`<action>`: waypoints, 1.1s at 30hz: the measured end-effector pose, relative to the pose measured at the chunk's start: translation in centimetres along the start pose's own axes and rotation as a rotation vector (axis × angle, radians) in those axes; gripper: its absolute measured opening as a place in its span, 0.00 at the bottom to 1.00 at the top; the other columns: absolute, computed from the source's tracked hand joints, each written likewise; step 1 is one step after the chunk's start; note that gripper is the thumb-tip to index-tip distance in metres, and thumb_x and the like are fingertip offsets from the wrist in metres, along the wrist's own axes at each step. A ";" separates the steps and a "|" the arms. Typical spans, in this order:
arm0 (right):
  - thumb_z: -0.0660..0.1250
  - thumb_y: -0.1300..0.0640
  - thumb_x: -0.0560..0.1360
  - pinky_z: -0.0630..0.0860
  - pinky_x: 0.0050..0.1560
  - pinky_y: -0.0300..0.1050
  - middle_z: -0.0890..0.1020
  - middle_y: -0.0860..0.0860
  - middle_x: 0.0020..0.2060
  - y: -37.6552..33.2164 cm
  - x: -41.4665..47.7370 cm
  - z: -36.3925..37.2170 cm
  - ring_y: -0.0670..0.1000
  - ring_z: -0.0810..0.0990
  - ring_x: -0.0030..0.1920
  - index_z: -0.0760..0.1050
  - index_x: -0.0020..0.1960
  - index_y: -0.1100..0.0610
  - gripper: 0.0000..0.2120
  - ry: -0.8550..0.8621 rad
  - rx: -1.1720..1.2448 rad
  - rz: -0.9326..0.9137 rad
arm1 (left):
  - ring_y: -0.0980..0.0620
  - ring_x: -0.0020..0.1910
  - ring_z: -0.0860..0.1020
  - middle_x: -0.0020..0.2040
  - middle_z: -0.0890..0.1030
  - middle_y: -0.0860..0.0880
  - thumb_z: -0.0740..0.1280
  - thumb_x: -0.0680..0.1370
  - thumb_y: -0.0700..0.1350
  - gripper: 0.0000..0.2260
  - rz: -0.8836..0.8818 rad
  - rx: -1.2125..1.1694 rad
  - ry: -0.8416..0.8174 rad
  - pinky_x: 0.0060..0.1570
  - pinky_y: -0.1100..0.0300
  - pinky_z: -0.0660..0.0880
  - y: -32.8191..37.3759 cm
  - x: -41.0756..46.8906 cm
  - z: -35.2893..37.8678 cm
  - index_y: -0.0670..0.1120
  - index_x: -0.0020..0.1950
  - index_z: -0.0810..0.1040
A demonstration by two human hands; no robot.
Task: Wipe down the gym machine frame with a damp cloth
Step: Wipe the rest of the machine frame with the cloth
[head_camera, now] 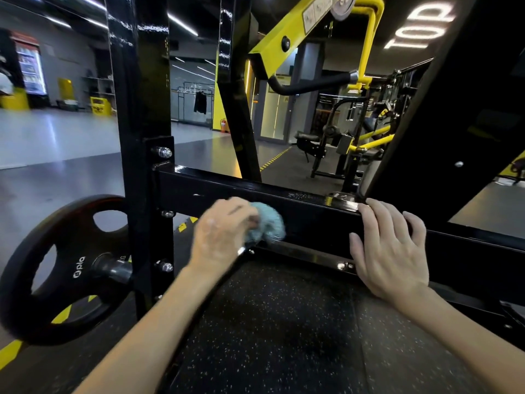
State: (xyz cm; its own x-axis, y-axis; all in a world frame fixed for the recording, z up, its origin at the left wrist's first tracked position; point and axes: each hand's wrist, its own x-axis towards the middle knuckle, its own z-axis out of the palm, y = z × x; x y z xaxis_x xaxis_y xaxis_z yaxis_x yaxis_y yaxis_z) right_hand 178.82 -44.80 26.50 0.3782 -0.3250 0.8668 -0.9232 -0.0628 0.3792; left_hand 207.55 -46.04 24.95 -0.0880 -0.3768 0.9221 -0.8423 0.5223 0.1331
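Cloth: a small pale-blue cloth (267, 223) is lying bunched against the front face of the black crossbar (312, 214), left of its middle
Left hand: the left hand (221, 231) is gripping the cloth, fingers curled round the wad and pressing it to the bar; the hand is motion-blurred, so single fingers are hard to make out
Right hand: the right hand (389, 251) is resting on the bar's top edge further right, fingers spread and fairly straight, holding nothing, probably bracing
Frame: the crossbar is running from the bolted upright post (142, 109) on the left towards a slanted beam (454, 109) on the right; a black weight plate (56, 268) is sitting on a peg just beside the post
Handling: the cloth is looking soft, light and limp, so it is likely to slip out unless kept wadded in the palm; gripping its bulk, not a corner, is giving the broadest contact. The bar is looking stiff, glossy and fixed, so firm pressure should suit it
Watch: the bolt heads (164, 265) by the post may be snagging fibres
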 end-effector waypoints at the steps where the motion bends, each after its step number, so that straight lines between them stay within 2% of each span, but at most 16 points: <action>1: 0.54 0.50 0.81 0.65 0.64 0.57 0.75 0.59 0.64 0.0 0.0 0.1 0.59 0.73 0.65 0.70 0.67 0.64 0.22 0.004 -0.003 0.003 | 0.49 0.38 0.76 0.42 0.81 0.51 0.78 0.67 0.34 0.10 -0.064 0.028 -0.004 0.37 0.60 0.72 -1.7 -0.2 -0.9 0.46 0.41 0.81; 4: 0.55 0.50 0.81 0.65 0.64 0.58 0.75 0.59 0.63 0.0 0.0 0.2 0.59 0.73 0.64 0.71 0.66 0.64 0.22 0.011 -0.013 0.000 | 0.51 0.39 0.76 0.42 0.80 0.52 0.78 0.68 0.36 0.09 -0.145 0.056 -0.001 0.38 0.62 0.69 -3.3 -0.2 -2.5 0.46 0.41 0.81; 8: 0.55 0.50 0.81 0.65 0.63 0.57 0.75 0.59 0.64 -0.1 -0.1 0.1 0.58 0.73 0.64 0.71 0.66 0.64 0.22 0.020 -0.020 0.004 | 0.48 0.38 0.76 0.42 0.81 0.51 0.74 0.71 0.38 0.05 0.091 0.007 0.010 0.36 0.52 0.76 2.1 0.9 0.0 0.47 0.41 0.81; 11: 0.55 0.50 0.81 0.65 0.63 0.57 0.75 0.59 0.63 0.0 0.0 0.2 0.58 0.73 0.64 0.71 0.67 0.64 0.22 0.031 -0.001 -0.003 | 0.50 0.36 0.74 0.41 0.80 0.51 0.77 0.68 0.35 0.08 0.135 -0.088 0.014 0.32 0.56 0.76 6.2 2.1 1.5 0.45 0.40 0.81; 13: 0.54 0.50 0.81 0.65 0.63 0.57 0.75 0.60 0.63 0.1 -0.1 0.3 0.59 0.73 0.63 0.71 0.67 0.64 0.22 0.036 -0.004 -0.008 | 0.50 0.37 0.75 0.42 0.80 0.51 0.78 0.68 0.35 0.10 0.124 -0.092 -0.018 0.33 0.56 0.76 5.4 1.9 1.2 0.46 0.41 0.81; 16: 0.54 0.49 0.81 0.65 0.63 0.57 0.76 0.60 0.63 0.1 -0.2 0.5 0.59 0.73 0.63 0.71 0.67 0.64 0.22 0.049 -0.011 -0.012 | 0.46 0.39 0.77 0.42 0.80 0.49 0.78 0.67 0.35 0.14 0.001 0.021 -0.029 0.37 0.56 0.76 0.4 0.9 -0.7 0.49 0.45 0.78; 19: 0.54 0.49 0.81 0.65 0.62 0.57 0.76 0.60 0.63 0.1 -0.2 0.6 0.59 0.73 0.62 0.71 0.67 0.64 0.22 0.055 -0.026 -0.011 | 0.47 0.40 0.78 0.43 0.79 0.48 0.77 0.69 0.34 0.10 -0.204 0.090 -0.027 0.40 0.58 0.74 -3.3 0.8 -2.8 0.45 0.43 0.79; 23: 0.54 0.49 0.81 0.65 0.62 0.56 0.76 0.59 0.62 0.0 -0.1 0.6 0.58 0.73 0.62 0.70 0.67 0.64 0.22 0.058 -0.028 -0.011 | 0.57 0.44 0.70 0.46 0.73 0.51 0.74 0.73 0.36 0.06 -0.339 0.000 0.053 0.46 0.76 0.64 -1.6 1.6 -2.8 0.43 0.46 0.79; 24: 0.54 0.49 0.81 0.65 0.62 0.56 0.76 0.59 0.62 0.0 -0.1 0.5 0.58 0.73 0.62 0.70 0.67 0.63 0.22 0.056 -0.029 -0.013 | 0.57 0.46 0.69 0.48 0.72 0.51 0.73 0.74 0.36 0.06 -0.383 -0.038 0.104 0.47 0.78 0.63 -0.7 2.1 -2.5 0.43 0.49 0.80; 26: 0.54 0.49 0.81 0.65 0.62 0.56 0.76 0.59 0.62 0.1 -0.1 0.5 0.58 0.73 0.62 0.70 0.67 0.63 0.23 0.049 -0.024 -0.014 | 0.56 0.50 0.68 0.52 0.71 0.51 0.71 0.76 0.38 0.07 -0.420 -0.081 0.152 0.46 0.75 0.60 1.0 3.7 -1.7 0.44 0.54 0.81; 29: 0.55 0.49 0.81 0.65 0.62 0.55 0.76 0.58 0.62 0.1 -0.1 0.5 0.57 0.72 0.62 0.71 0.67 0.63 0.23 0.057 -0.021 -0.016 | 0.52 0.50 0.68 0.52 0.80 0.49 0.68 0.80 0.43 0.07 -0.349 -0.029 0.023 0.46 0.68 0.57 3.0 6.3 -0.6 0.46 0.53 0.85; 31: 0.55 0.49 0.81 0.65 0.61 0.55 0.76 0.58 0.62 0.0 -0.1 0.5 0.57 0.72 0.62 0.71 0.67 0.63 0.23 0.056 -0.019 -0.018 | 0.48 0.48 0.71 0.49 0.84 0.48 0.66 0.81 0.44 0.09 -0.250 -0.015 -0.072 0.46 0.61 0.61 4.5 7.1 -0.3 0.45 0.50 0.86; 33: 0.55 0.49 0.81 0.65 0.62 0.55 0.76 0.59 0.62 0.0 -0.1 0.5 0.57 0.72 0.62 0.71 0.67 0.63 0.23 0.044 -0.011 -0.014 | 0.45 0.46 0.74 0.47 0.85 0.49 0.65 0.81 0.43 0.10 -0.130 -0.052 -0.128 0.44 0.61 0.60 6.3 7.4 0.1 0.43 0.46 0.85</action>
State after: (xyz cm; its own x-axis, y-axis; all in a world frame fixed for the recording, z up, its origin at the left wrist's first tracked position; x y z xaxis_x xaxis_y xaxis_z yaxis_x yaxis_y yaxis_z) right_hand 178.71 -45.21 26.26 0.3936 -0.2826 0.8748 -0.9172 -0.0561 0.3946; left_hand 201.51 -45.57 32.55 -0.0503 -0.5364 0.8425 -0.8224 0.5008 0.2698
